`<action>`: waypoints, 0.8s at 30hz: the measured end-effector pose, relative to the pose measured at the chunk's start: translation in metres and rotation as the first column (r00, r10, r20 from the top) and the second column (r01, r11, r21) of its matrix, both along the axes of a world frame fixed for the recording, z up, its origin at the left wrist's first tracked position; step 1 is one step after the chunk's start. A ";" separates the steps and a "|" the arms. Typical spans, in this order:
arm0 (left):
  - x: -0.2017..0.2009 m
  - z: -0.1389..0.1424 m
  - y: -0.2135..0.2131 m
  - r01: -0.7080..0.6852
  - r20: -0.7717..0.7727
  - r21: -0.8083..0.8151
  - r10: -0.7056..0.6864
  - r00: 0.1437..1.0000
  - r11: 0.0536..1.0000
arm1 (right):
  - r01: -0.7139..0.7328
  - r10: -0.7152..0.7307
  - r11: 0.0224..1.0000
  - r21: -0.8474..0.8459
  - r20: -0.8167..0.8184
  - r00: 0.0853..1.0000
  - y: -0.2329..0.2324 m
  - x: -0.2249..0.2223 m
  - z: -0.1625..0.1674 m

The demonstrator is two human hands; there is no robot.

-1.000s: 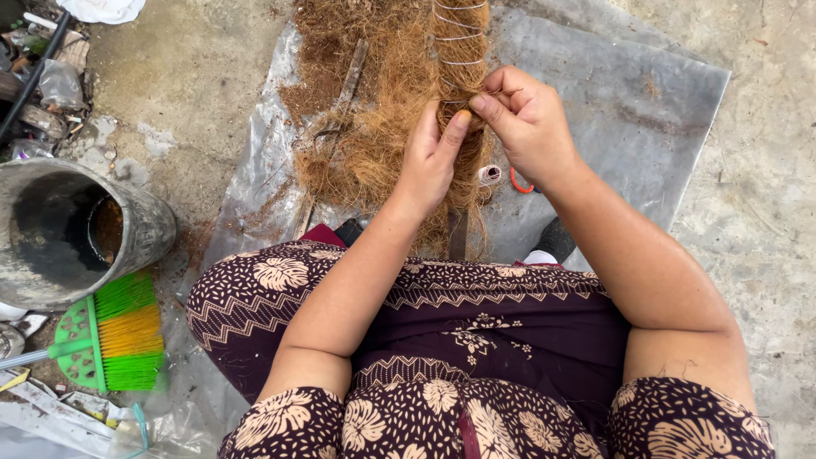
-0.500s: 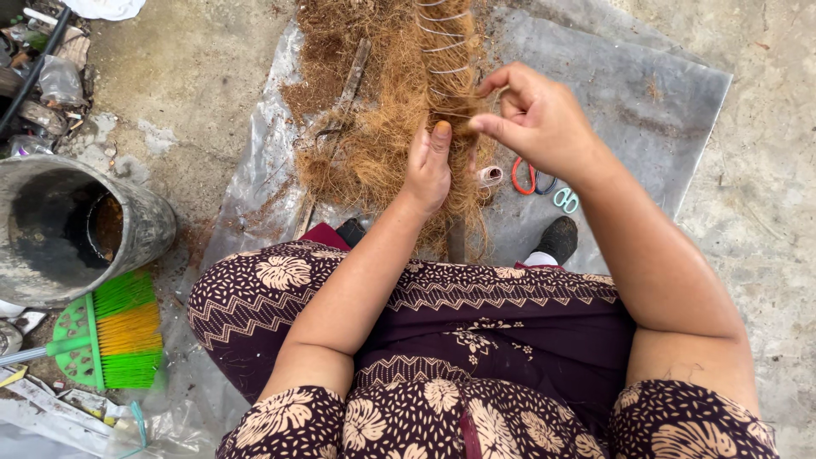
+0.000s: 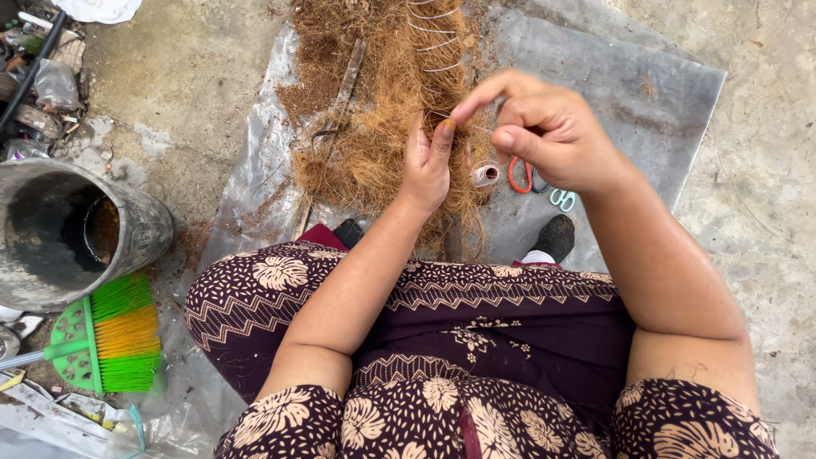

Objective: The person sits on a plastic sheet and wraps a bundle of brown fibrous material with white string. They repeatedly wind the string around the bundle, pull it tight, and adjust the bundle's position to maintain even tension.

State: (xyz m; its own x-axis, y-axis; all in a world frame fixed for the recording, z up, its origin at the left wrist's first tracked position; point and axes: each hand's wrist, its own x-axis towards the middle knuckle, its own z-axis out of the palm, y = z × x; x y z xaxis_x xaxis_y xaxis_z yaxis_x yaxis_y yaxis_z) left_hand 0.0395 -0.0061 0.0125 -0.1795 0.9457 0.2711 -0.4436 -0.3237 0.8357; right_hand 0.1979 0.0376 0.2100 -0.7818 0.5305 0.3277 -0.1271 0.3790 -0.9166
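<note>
A long bundle of brown coconut fibre (image 3: 399, 127), wound with turns of thin white thread, lies on a grey plastic sheet (image 3: 612, 93) in front of my knees. My left hand (image 3: 427, 166) presses flat on the bundle near its lower end. Raised to the right of the bundle, my right hand (image 3: 544, 132) pinches the thread between thumb and fingers and holds it taut. A small thread spool (image 3: 485, 175) lies beside the bundle, under my right hand. Scissors with red and teal handles (image 3: 537, 183) lie partly hidden behind that hand.
A grey metal bucket (image 3: 144, 225) stands at the left. Below it lies a green and orange broom head (image 3: 119, 336). Rubbish and plastic scraps (image 3: 42, 76) sit at the top left. Rough concrete (image 3: 756, 204) surrounds the sheet.
My right hand has moved up and to the right, away from the bundle, drawing the thread out. My left hand stays pressed on the fibre. The scissors are now more hidden.
</note>
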 end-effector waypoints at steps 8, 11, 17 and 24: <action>0.003 -0.001 -0.003 -0.027 0.087 -0.061 0.032 0.996 0.998 | 0.311 -0.296 0.950 -0.011 0.274 0.915 0.007 0.005 -0.045; 0.003 0.010 -0.006 -0.047 0.043 -0.055 0.049 0.998 0.997 | 0.381 -0.361 0.924 -0.021 0.280 0.890 0.011 0.005 -0.060; -0.002 0.031 -0.012 0.152 0.168 -0.065 -0.139 0.976 0.986 | 0.323 -0.301 0.939 -0.117 0.171 0.938 0.022 0.000 -0.072; -0.010 0.040 -0.016 0.468 0.298 -0.029 -0.439 0.847 0.883 | 0.035 0.025 0.882 -0.470 0.121 0.992 0.017 0.005 -0.064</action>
